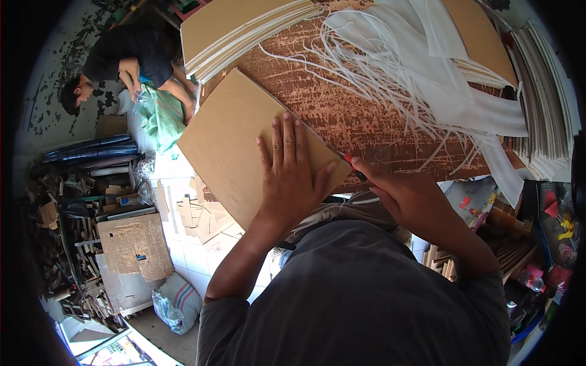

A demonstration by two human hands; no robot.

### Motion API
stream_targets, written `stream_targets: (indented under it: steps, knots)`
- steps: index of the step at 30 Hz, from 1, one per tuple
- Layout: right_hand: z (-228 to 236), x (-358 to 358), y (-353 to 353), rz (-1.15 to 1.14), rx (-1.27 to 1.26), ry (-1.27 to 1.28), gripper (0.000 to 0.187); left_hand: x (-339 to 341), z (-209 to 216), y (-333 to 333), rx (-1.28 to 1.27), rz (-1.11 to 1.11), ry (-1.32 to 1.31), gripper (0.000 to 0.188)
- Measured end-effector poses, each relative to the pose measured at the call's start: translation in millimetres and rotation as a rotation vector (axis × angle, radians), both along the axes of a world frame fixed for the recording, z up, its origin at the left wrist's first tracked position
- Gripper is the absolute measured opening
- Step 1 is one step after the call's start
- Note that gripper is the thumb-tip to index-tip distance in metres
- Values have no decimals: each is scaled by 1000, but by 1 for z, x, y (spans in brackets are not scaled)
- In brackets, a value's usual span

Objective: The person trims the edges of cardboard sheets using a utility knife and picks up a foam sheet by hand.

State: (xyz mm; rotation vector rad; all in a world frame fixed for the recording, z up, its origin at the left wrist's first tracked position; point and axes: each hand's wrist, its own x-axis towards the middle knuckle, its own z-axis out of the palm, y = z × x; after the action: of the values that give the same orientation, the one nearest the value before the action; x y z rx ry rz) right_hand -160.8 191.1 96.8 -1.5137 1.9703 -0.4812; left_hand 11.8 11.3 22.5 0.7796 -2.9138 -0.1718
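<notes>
Okay, board (226,134) lies on table (372,125), under left hand (288,168), fingers spread flat across its face by the right edge, grasping nothing. Red-and-black cutter (348,158) at that edge, close to the lower right corner, clenched in right hand (406,192). Board's plain tan, straight-edged, set askew, near corner overhanging. Left palm down, fingers pointing away; right forearm angles in from lower right. White strips (381,70) beyond.
</notes>
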Motion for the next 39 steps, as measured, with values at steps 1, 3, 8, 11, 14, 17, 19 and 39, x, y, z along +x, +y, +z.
stream_targets:
  steps: [1,3,8,11,14,17,19,39]
  knots:
    - [-2,0,1,-1,3,-5,50,-1,-1,0,-16,9,-9,94]
    - [-6,1,7,10,-45,1,53,-2,0,1,-15,11,-13,94]
    - [-11,1,19,5,-135,41,59,-3,1,1,-22,12,-19,94]
    - [-8,0,24,19,-20,34,63,-3,1,2,-19,14,-13,94]
    - [-8,0,29,40,-30,57,65,-2,2,2,-32,14,-15,94]
    - [-6,2,34,48,-43,63,65,-3,2,2,-34,20,-20,94]
    - [-3,4,39,49,-34,64,65,-3,0,2,-47,22,-23,95]
    - [1,-5,72,-177,-205,49,64,34,33,-30,319,38,283,72]
